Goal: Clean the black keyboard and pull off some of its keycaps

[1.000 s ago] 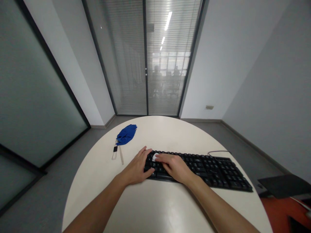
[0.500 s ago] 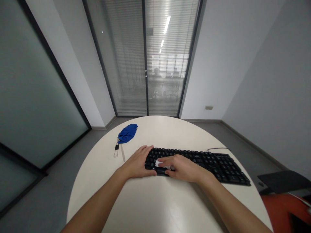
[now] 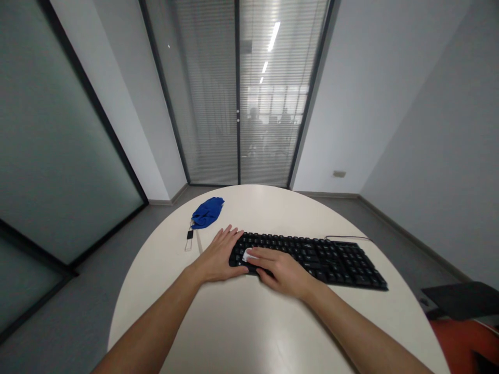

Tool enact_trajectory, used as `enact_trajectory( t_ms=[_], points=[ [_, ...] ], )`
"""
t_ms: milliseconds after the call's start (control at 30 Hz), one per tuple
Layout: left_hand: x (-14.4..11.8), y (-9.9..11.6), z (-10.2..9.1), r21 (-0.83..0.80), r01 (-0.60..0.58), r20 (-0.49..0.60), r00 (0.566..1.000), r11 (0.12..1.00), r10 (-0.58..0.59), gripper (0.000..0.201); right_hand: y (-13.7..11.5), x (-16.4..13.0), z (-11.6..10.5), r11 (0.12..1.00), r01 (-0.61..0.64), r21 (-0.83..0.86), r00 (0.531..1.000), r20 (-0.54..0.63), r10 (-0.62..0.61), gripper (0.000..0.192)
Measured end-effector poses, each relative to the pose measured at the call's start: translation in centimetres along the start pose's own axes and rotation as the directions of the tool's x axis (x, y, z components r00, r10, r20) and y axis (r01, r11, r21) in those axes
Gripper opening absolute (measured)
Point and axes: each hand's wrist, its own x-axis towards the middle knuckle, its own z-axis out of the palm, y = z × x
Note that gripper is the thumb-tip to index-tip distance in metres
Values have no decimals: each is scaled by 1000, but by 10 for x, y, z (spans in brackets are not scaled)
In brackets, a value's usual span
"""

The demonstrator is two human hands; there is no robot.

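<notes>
Slid back up the keys: right hand [image 3: 283,270] pinching wipe [image 3: 247,255], mid-wipe on keyboard [image 3: 312,255] (left end). Left hand [image 3: 218,254] flat, open, steadying. Next, rightward strokes.

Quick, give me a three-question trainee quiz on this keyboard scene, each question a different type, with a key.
1. True or false: the left hand rests at the left end of the black keyboard.
2. What does the right hand press on the keys? A) blue cloth B) small white wad C) pen
3. Fill in: the blue cloth lies on the round white ____, beyond the keyboard's left end.

Key: 1 true; 2 B, the small white wad; 3 table.
</notes>
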Motion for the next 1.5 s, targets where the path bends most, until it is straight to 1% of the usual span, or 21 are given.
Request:
enact_trajectory(
  t_ms=[67, 133, 267, 367, 467, 567, 633, 700, 800, 900, 967, 1067, 1167, 1367, 1500],
  points=[
    [-1, 1, 3, 7, 23, 3, 1000, 1000, -24, 88, -1, -2, 5, 999, 15, -36, 999, -41, -17, 46],
    [-2, 1, 4, -1, 38, -1, 999, 999, -38, 80, -3, -2, 8, 998, 28, -57, 998, -53, -31, 48],
    [-2, 1, 3, -100, 51, -25, 998, 994, -53, 75, -4, -2, 7, 998, 37, -42, 998, -39, -39, 49],
    [0, -1, 1, -238, 117, -55, 989, 964, -134, 67, -4, -4, 5, 999, 14, -30, 999, -34, -15, 45],
    [3, -6, 1, -397, 178, -80, 971, 901, -227, 59, -4, -6, 5, 999, 4, -37, 1000, -21, -4, 43],
    [6, -15, 1, -468, 206, -156, 938, 860, -309, 53, -4, -6, 5, 999, 9, -43, 1000, -22, -10, 44],
    [8, -22, 1, -448, 219, -222, 912, 867, -345, 47, -3, -5, 5, 999, 2, -35, 999, -32, -3, 44],
    [8, -27, 0, -400, 230, -258, 901, 887, -350, 39, -2, -2, 4, 1000, -19, -20, 999, -37, 18, 42],
    [9, -31, 2, -344, 227, -279, 902, 911, -330, 35, 0, 8, -2, 999, -49, 2, 999, -2, 49, 40],
    [11, -31, 6, -340, 198, -302, 903, 919, -306, 32, 2, 17, -11, 998, -57, 20, 996, 77, 55, 38],
    [12, -31, 9, -339, 183, -312, 904, 923, -293, 30, 3, 21, -13, 998, -59, 30, 993, 103, 56, 37],
    [13, -29, 11, -320, 173, -326, 903, 931, -280, 28, 6, 21, -8, 996, -78, 41, 997, 33, 76, 37],
    [13, -28, 11, -311, 190, -340, 893, 931, -296, 27, 7, 15, 0, 998, -53, 41, 998, -22, 54, 36],
    [10, -21, 9, -341, 263, -317, 872, 902, -374, 25, 4, 5, 2, 1000, 8, 4, 1000, 0, -8, 40],
    [10, -17, 11, -314, 255, -331, 874, 915, -357, 27, 3, 3, 3, 996, 66, -57, 998, 8, -66, 40]
  ],
)
